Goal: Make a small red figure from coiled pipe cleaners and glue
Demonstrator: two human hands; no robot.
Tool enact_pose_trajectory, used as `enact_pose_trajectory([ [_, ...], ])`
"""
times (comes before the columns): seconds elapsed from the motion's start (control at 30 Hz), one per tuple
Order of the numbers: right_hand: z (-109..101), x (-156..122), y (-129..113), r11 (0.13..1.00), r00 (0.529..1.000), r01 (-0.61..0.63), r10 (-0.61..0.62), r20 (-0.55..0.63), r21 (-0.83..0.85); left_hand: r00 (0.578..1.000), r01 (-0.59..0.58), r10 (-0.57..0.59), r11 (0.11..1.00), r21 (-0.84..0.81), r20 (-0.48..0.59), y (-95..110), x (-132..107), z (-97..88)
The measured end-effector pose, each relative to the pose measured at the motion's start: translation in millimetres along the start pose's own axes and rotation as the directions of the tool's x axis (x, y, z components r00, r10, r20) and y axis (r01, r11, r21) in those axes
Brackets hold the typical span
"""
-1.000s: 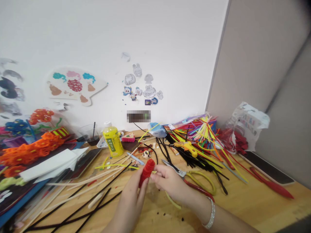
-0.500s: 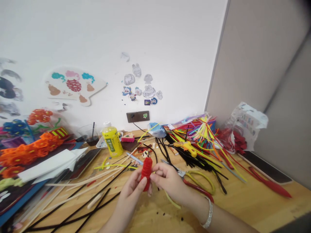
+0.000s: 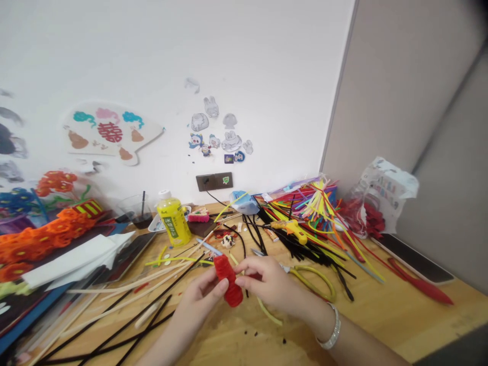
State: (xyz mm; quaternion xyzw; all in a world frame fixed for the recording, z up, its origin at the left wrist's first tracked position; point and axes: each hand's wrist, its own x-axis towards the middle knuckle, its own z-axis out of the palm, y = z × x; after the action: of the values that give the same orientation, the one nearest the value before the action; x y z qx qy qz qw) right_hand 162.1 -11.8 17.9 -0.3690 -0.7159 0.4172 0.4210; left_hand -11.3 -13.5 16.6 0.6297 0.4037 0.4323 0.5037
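Many pipe cleaners (image 3: 301, 249), wooden table (image 3: 381, 317), white wall (image 3: 152, 56)

Red double-happiness character (image 3: 110, 132) on the fan-shaped wall cutout (image 3: 148, 134)

Pliers (image 3: 312, 282) lie right of the pipe-cleaner bundle (image 3: 227, 280), before the glue gun (image 3: 291, 229)

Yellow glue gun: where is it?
In the head view, right of centre, the yellow glue gun lies on the black pipe cleaners, beyond the yellow-handled cutters.
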Motion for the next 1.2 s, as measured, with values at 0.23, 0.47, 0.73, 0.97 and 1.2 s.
enact_pose_trajectory([
  [0.23, -9.1, 5.9, 8.3, 0.999, 0.999, 0.041, -0.042, -0.007, -0.023, 0.993, 0.118, -0.118, 0.958, -0.262, 0.018, -1.9, 0.9, 2.8],
  [0.47, -5.5, 7.0, 10.0, 0.992, 0.999, -0.023, 0.02, 0.026, 0.12, 0.998, 0.064, -0.06, 0.98, -0.188, 0.026, -9.8, 1.5, -3.5],
  [0.73, 4.5, 8.1, 19.9, 0.923, 0.997, -0.067, 0.044, 0.069, 0.378, 0.997, 0.052, -0.042, 0.988, -0.142, 0.069, -9.6, 3.3, -8.2],
  [0.97, 13.1, 5.3, 18.3, 0.979, 0.985, -0.064, 0.094, -0.148, 0.192, 0.992, 0.119, -0.124, 0.983, -0.138, -0.029, -6.4, 8.0, -4.1],
  [1.2, 19.6, -3.2, 19.3, 0.75, 0.972, 0.113, -0.219, -0.084, -0.651, 0.972, 0.087, -0.105, 0.992, -0.093, -0.212, -12.0, 7.7, 4.6],
])
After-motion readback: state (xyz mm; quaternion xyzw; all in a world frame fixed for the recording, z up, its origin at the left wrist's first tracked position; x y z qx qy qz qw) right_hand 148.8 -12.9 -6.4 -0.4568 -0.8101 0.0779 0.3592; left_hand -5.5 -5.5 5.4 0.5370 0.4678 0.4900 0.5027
